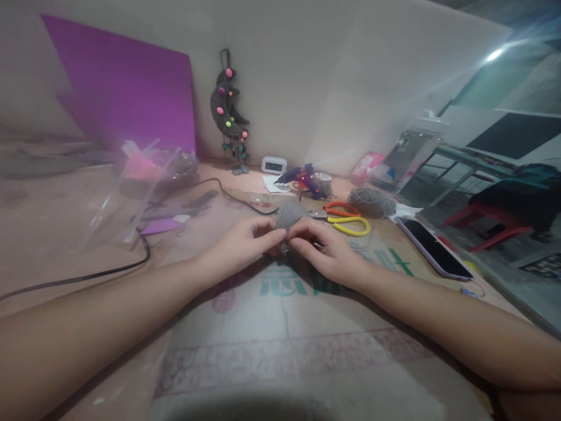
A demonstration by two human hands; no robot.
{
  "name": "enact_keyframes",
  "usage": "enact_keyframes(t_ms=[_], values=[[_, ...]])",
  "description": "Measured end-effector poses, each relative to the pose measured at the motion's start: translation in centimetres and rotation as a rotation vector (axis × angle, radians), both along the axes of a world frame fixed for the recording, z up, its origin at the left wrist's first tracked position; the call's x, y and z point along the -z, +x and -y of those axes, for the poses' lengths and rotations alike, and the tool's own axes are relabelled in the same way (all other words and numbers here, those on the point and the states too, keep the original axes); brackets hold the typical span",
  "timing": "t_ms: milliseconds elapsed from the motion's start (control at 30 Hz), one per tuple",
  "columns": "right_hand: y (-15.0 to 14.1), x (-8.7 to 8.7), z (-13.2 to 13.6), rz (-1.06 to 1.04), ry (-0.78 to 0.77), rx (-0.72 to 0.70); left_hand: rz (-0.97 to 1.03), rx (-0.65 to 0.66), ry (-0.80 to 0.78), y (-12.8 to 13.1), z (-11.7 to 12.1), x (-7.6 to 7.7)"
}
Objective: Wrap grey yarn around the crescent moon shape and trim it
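Between my two hands is a small piece wound in grey yarn, held just above a printed cardboard sheet. My left hand pinches its left lower edge with thumb and fingers. From the other side my right hand grips the lower right edge, fingers curled and thumb close to the left thumb. The underside of the piece is hidden by my fingers. Just beyond my right hand lie scissors with one orange and one yellow handle. A skein of grey yarn rests behind them.
A glue gun with a lit red spot lies by a small digital clock. A phone is at the right edge. Black cord crosses the left side near plastic wrapping. A dark moon ornament hangs beside purple sheets.
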State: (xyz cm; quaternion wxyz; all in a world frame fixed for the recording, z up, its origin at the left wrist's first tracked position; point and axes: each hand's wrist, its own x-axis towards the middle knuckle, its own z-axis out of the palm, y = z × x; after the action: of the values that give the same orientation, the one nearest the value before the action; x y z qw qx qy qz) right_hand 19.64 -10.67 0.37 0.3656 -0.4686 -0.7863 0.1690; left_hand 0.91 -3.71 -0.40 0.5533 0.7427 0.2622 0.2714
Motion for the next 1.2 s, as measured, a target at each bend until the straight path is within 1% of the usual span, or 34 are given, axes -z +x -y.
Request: enact_keyframes(t_ms=[167, 267, 300, 367, 433, 500, 533, 567, 633, 667, 733, 767, 833, 933, 1067, 1200], values=[[0.1, 0.5, 0.0, -0.041, -0.021, 0.101, 0.023, -0.113, -0.028, 0.0, -0.1, -0.2], [0.2, 0.3, 0.2, -0.007, 0.029, 0.128, 0.088, -0.164, -0.058, 0.1, -0.3, -0.1], [0.3, 0.2, 0.4, 0.004, 0.072, 0.119, 0.119, -0.179, -0.078, 0.2, -0.3, -0.1], [0.2, 0.0, 0.8, 0.054, 0.193, 0.057, 0.181, -0.203, -0.114, 0.3, -0.4, 0.1], [0.2, -0.4, 1.2, 0.174, 0.324, -0.046, 0.228, -0.224, -0.114, 0.3, -0.5, 0.1], [0.3, -0.8, 1.4, 0.336, 0.424, -0.127, 0.251, -0.243, -0.095, 0.4, -0.5, 0.1], [0.4, -1.1, 1.3, 0.397, 0.455, -0.138, 0.258, -0.25, -0.096, 0.3, -0.6, 0.1], [0.6, -1.4, 1.1, 0.43, 0.468, -0.118, 0.264, -0.256, -0.106, 0.3, -0.6, 0.1], [1.4, -2.0, 0.3, 0.416, 0.439, 0.006, 0.272, -0.266, -0.125, 0.2, -0.6, 0.2], [2.0, -2.2, -0.4, 0.386, 0.4, 0.105, 0.274, -0.269, -0.121, 0.2, -0.7, 0.3], [3.6, -2.2, -1.8, 0.357, 0.316, 0.291, 0.263, -0.282, -0.079, 0.1, -0.8, 0.5], [4.5, -2.0, -2.6, 0.366, 0.28, 0.346, 0.257, -0.291, -0.051, 0.1, -1.0, 0.6], [6.2, -1.3, -4.0, 0.397, 0.225, 0.372, 0.255, -0.301, -0.02, 0.1, -1.2, 0.9], [8.0, 0.0, -5.3, 0.463, 0.158, 0.427, 0.269, -0.286, -0.026, 0.2, -1.4, 1.1], [8.4, 0.9, -5.6, 0.538, 0.142, 0.424, 0.256, -0.284, -0.041, 0.3, -1.3, 1.0], [8.5, 1.4, -5.8, 0.488, 0.191, 0.453, 0.283, -0.265, -0.055, 0.4, -1.2, 0.9]])
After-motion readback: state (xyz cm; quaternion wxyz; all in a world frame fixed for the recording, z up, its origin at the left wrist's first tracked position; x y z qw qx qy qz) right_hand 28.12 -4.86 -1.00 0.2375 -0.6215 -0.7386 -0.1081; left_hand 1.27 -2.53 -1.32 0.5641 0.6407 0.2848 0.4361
